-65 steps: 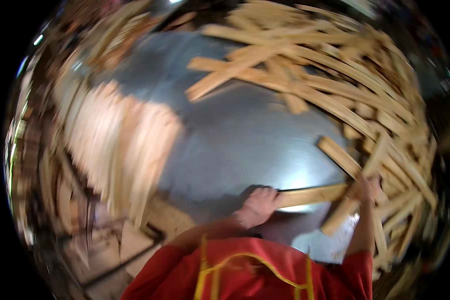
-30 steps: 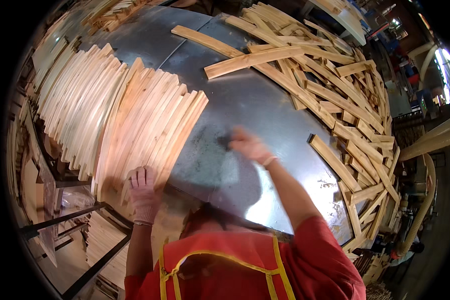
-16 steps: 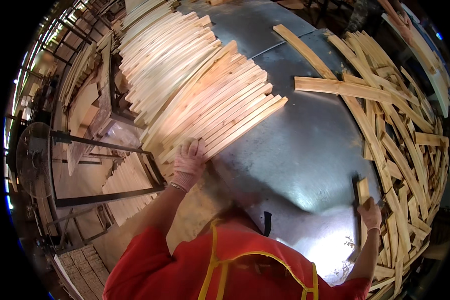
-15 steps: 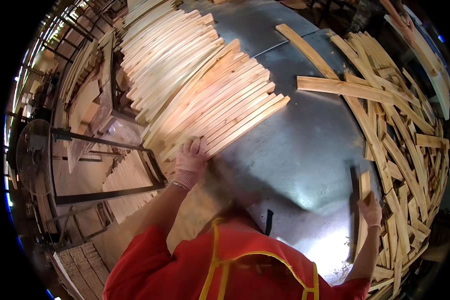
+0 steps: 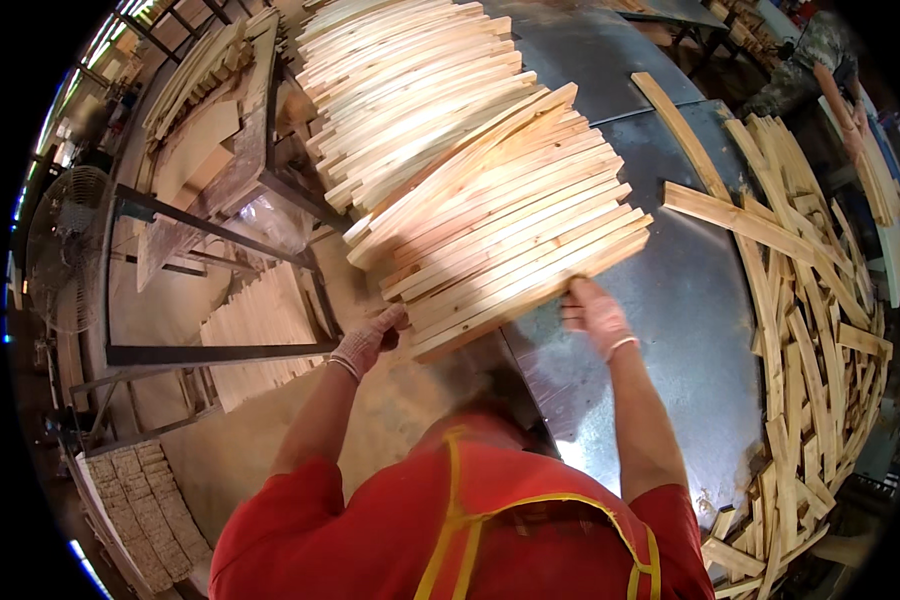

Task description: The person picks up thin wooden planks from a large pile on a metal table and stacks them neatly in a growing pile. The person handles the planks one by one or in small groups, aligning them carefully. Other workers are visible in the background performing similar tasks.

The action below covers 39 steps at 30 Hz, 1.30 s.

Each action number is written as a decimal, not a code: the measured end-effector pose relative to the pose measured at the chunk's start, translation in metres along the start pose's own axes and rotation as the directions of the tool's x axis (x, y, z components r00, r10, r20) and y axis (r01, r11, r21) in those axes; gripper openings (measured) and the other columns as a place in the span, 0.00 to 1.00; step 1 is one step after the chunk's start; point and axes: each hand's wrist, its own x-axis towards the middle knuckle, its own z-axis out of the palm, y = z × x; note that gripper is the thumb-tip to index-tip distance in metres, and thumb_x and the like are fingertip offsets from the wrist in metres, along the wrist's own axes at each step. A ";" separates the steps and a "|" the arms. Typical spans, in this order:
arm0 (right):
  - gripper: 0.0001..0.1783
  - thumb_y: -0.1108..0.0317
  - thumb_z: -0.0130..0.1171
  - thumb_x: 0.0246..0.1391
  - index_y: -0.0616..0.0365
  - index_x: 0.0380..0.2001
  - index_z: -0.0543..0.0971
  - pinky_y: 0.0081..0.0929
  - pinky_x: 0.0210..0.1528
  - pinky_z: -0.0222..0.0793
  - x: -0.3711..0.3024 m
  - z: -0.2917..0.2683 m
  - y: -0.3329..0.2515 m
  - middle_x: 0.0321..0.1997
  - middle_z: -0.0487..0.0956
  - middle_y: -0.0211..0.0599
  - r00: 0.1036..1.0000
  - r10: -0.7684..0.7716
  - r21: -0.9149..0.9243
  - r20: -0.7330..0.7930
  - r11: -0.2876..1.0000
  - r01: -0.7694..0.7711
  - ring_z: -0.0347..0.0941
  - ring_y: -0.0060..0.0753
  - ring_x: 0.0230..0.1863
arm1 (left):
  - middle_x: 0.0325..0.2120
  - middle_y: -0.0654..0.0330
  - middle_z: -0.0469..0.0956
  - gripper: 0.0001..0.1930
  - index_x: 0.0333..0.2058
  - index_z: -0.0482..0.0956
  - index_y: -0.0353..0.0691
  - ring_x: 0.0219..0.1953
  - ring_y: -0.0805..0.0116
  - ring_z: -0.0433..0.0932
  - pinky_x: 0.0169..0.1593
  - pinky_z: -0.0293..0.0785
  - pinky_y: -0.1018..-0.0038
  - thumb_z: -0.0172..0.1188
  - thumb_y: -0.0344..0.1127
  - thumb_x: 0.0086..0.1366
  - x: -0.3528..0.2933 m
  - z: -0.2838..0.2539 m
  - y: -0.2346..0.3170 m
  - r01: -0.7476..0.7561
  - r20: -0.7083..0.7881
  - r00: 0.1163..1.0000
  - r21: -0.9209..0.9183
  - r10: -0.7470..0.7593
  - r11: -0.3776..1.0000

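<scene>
A row of long wooden slats (image 5: pixel 515 225) lies side by side on the metal table, its near edge closest to me. My right hand (image 5: pixel 597 315), in a pale glove, is closed at the near slat (image 5: pixel 540 297), its fingertips against that slat's front side. Also gloved, my left hand (image 5: pixel 372 340) is beside the slats' left ends with its fingers curled in. Whether the left fingers grip anything cannot be made out. A few slats (image 5: pixel 470 170) lie slantwise over the row, and more slats (image 5: pixel 410 90) continue behind them.
A loose heap of slats (image 5: pixel 810 350) covers the right side of the metal table (image 5: pixel 660 360). On the left are a dark metal frame (image 5: pixel 220 354), a fan (image 5: pixel 70 245) and stacked boards (image 5: pixel 260 325). Another person (image 5: pixel 820 60) is at the far right.
My right hand has come from the heap on the right to the near edge of the row, where another slat now lies. My left hand has shifted to the slats' ends. The view has moved.
</scene>
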 end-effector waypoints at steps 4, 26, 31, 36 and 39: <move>0.24 0.55 0.68 0.68 0.48 0.62 0.75 0.22 0.26 0.59 -0.012 0.047 0.007 0.35 0.74 0.23 0.994 -0.006 0.066 0.109 0.998 -0.002 0.63 0.18 0.28 | 0.29 0.69 0.75 0.14 0.40 0.79 0.45 0.28 0.77 0.73 0.33 0.69 0.78 0.60 0.49 0.80 -0.035 -0.003 0.057 0.024 0.061 0.998 0.100 -0.031 0.995; 0.29 0.71 0.72 0.61 0.59 0.65 0.77 0.40 0.59 0.82 -0.174 -0.104 0.062 0.54 0.85 0.36 0.889 -0.140 0.656 -0.435 0.627 0.420 0.83 0.36 0.54 | 0.75 0.46 0.65 0.42 0.72 0.70 0.41 0.76 0.42 0.63 0.76 0.61 0.49 0.70 0.56 0.65 0.020 0.287 0.001 -0.622 0.609 0.741 0.782 0.283 -0.053; 0.25 0.53 0.65 0.67 0.56 0.60 0.82 0.37 0.55 0.79 -0.256 -0.334 -0.040 0.48 0.86 0.35 0.452 -0.343 -0.114 -0.823 0.881 0.459 0.82 0.34 0.48 | 0.75 0.47 0.63 0.45 0.74 0.66 0.41 0.79 0.40 0.56 0.78 0.53 0.43 0.68 0.55 0.63 0.053 0.271 -0.040 -0.553 0.706 0.598 0.706 0.378 -0.442; 0.27 0.49 0.62 0.67 0.61 0.57 0.81 0.42 0.58 0.77 -0.269 -0.502 -0.108 0.56 0.83 0.44 -0.172 -0.233 -0.277 -0.957 0.561 0.780 0.78 0.40 0.57 | 0.74 0.46 0.63 0.46 0.73 0.66 0.37 0.78 0.39 0.57 0.78 0.53 0.41 0.68 0.55 0.60 0.062 0.260 -0.059 -0.520 0.696 0.579 0.716 0.424 -0.465; 0.33 0.49 0.64 0.68 0.64 0.65 0.75 0.43 0.63 0.73 -0.224 -0.454 -0.055 0.59 0.84 0.50 0.230 -0.497 -0.501 -0.837 0.864 0.046 0.78 0.46 0.65 | 0.74 0.46 0.63 0.46 0.72 0.66 0.38 0.78 0.39 0.57 0.78 0.53 0.41 0.68 0.55 0.60 0.063 0.260 -0.057 -0.522 0.716 0.554 0.696 0.425 -0.492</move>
